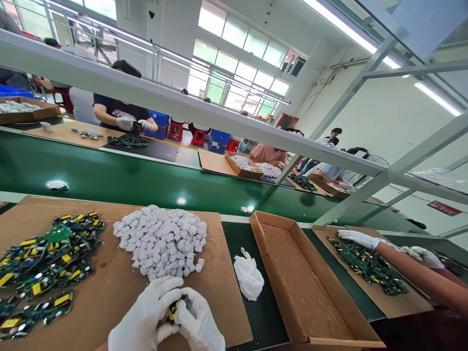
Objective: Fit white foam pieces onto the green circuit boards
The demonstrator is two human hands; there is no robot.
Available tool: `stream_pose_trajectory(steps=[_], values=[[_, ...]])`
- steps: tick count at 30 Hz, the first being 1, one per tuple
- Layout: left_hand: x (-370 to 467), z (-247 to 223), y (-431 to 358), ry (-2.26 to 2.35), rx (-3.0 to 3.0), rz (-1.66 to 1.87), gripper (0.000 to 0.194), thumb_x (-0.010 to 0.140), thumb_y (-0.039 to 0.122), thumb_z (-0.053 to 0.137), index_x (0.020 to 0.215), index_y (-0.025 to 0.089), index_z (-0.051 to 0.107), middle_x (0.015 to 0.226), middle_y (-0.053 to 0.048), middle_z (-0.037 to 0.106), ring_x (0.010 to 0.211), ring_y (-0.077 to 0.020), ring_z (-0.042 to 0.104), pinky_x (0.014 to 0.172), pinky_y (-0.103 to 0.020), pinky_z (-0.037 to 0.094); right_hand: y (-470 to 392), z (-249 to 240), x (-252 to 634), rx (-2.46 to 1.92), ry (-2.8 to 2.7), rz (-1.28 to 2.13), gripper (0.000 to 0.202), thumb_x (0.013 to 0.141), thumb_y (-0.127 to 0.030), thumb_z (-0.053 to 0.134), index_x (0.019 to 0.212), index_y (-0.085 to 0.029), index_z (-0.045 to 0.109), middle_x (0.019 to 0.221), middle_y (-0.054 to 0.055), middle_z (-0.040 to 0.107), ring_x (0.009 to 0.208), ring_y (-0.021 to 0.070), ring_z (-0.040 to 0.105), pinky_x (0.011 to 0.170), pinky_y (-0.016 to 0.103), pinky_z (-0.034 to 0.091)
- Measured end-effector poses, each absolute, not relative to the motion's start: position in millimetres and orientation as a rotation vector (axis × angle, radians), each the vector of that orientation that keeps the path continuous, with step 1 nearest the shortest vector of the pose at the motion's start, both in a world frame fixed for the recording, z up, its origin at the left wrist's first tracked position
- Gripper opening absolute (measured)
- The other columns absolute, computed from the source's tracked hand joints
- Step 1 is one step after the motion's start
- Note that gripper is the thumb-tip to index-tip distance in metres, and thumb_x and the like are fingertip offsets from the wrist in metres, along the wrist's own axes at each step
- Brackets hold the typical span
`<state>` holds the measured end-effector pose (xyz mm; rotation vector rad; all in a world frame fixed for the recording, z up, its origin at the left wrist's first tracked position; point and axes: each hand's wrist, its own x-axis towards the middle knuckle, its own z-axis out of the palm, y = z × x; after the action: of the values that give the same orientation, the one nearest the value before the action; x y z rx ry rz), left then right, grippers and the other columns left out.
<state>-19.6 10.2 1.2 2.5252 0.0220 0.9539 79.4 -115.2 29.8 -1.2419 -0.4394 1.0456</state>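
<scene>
My left hand (146, 314) and my right hand (199, 319), both in white gloves, are closed together on a small circuit board (172, 311) with a yellow part. The fingers cover most of the board, and whether a white piece is held with it I cannot tell. Just beyond the hands, a heap of small white pieces (164, 239) lies on a cardboard sheet (120, 302). To the left, a pile of green circuit boards (69, 248) with yellow components spreads over the same sheet.
Right of the sheet lie a crumpled white glove (248, 275) and a shallow cardboard box (303, 282). A co-worker's gloved hand (360, 239) rests on another board pile (369, 265). Beyond runs a green conveyor belt (120, 170), under a metal frame (204, 109). Other people sit across it.
</scene>
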Motion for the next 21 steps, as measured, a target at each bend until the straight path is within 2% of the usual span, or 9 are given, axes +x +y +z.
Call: stream_pose_trajectory(steps=[3, 6, 9, 12, 16, 19, 21], values=[[-20, 3, 6, 0.038, 2.479, 0.938, 0.054, 0.075, 0.020, 0.067, 0.126, 0.027, 0.050, 0.119, -0.008, 0.065, 0.108, -0.0237, 0.062, 0.089, -0.032, 0.056, -111, 25, 80, -1.476, -0.568, 0.875, 0.037, 0.071, -0.048, 0.071, 0.088, -0.016, 0.066, 0.087, 0.006, 0.067, 0.082, 0.0177, 0.060, 0.081, 0.029, 0.050], [-19, 7, 3, 0.053, 2.451, 0.889, 0.047, 0.078, 0.012, 0.060, 0.122, 0.027, 0.052, 0.119, -0.007, 0.064, 0.109, -0.0215, 0.062, 0.091, -0.031, 0.055, -106, 27, 79, -1.490, -0.524, 0.867, 0.031, 0.066, -0.039, 0.075, 0.087, -0.016, 0.067, 0.084, 0.004, 0.067, 0.078, 0.0165, 0.059, 0.075, 0.028, 0.049], [-20, 5, 5, -0.007, 2.402, 0.849, 0.039, 0.079, 0.008, 0.057, 0.112, 0.029, 0.057, 0.118, -0.005, 0.065, 0.109, -0.0198, 0.061, 0.093, -0.030, 0.054, -103, 37, 76, -1.219, -0.433, 1.031, 0.042, 0.061, -0.042, 0.082, 0.092, -0.017, 0.069, 0.091, 0.005, 0.068, 0.085, 0.0171, 0.061, 0.081, 0.028, 0.049], [-22, -3, 8, 0.076, 2.281, 0.745, 0.043, 0.078, 0.009, 0.061, 0.116, 0.030, 0.057, 0.125, -0.006, 0.061, 0.114, -0.0215, 0.059, 0.096, -0.033, 0.052, -103, 45, 72, -0.924, -0.150, 1.150, 0.046, 0.057, -0.048, 0.085, 0.088, -0.018, 0.070, 0.074, 0.000, 0.062, 0.075, 0.0142, 0.061, 0.070, 0.026, 0.050], [-24, -10, 8, 0.239, 2.082, 0.549, 0.048, 0.072, 0.011, 0.067, 0.116, 0.027, 0.058, 0.132, -0.009, 0.057, 0.122, -0.0261, 0.054, 0.102, -0.041, 0.048, -103, 44, 66, -0.866, -0.034, 1.160, 0.035, 0.053, -0.037, 0.089, 0.071, -0.016, 0.067, 0.067, 0.000, 0.060, 0.069, 0.0119, 0.058, 0.065, 0.022, 0.049], [-24, -7, 5, 0.296, 2.071, 0.460, 0.038, 0.073, 0.013, 0.065, 0.108, 0.028, 0.065, 0.127, -0.008, 0.061, 0.120, -0.0271, 0.057, 0.101, -0.043, 0.048, -102, 38, 64, -0.854, -0.033, 1.157, 0.037, 0.054, -0.041, 0.088, 0.067, -0.016, 0.064, 0.067, -0.001, 0.059, 0.066, 0.0102, 0.057, 0.062, 0.020, 0.048], [-23, -6, 3, 0.304, 2.031, 0.485, 0.031, 0.076, 0.016, 0.063, 0.105, 0.028, 0.067, 0.126, -0.008, 0.063, 0.117, -0.0260, 0.059, 0.100, -0.041, 0.050, -103, 35, 65, -0.867, -0.048, 1.145, 0.039, 0.055, -0.044, 0.087, 0.070, -0.015, 0.065, 0.069, -0.001, 0.059, 0.070, 0.0112, 0.059, 0.065, 0.022, 0.049]])
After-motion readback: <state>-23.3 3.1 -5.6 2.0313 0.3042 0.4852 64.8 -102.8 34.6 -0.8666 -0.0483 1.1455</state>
